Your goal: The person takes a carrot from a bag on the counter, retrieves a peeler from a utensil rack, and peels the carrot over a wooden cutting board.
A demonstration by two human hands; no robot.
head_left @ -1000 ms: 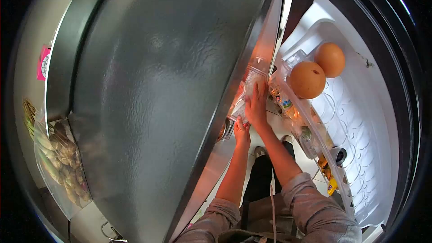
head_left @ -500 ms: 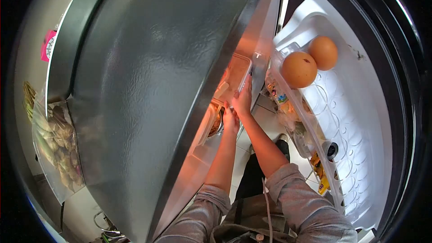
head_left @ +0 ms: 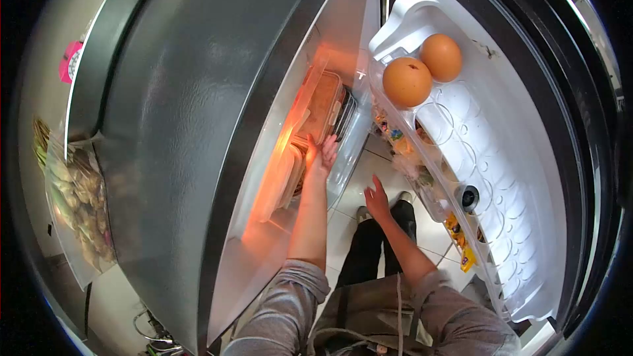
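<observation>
At 10 o'clock is one pink dial; near 9 o'clock, one clear bag of vegetables. Just off the middle, towards 8 o'clock, a pale tub sits in the fridge. Next to it, towards 12 o'clock, is a lidded box. At least two containers show, though what lies beneath is too crowded to count.

The box looks like stiff, smooth plastic: probably moderately heavy if full, slippery if damp, best taken by both long sides, under the lid rim. The left hand is at its 6 o'clock end, fingers spread, not closed around it; whether they press on it, I cannot tell. At 4 o'clock the right hand is loose, gripping nothing. Between 1 and 2 o'clock, two eggs, surely fragile, rest in one door tray.
</observation>
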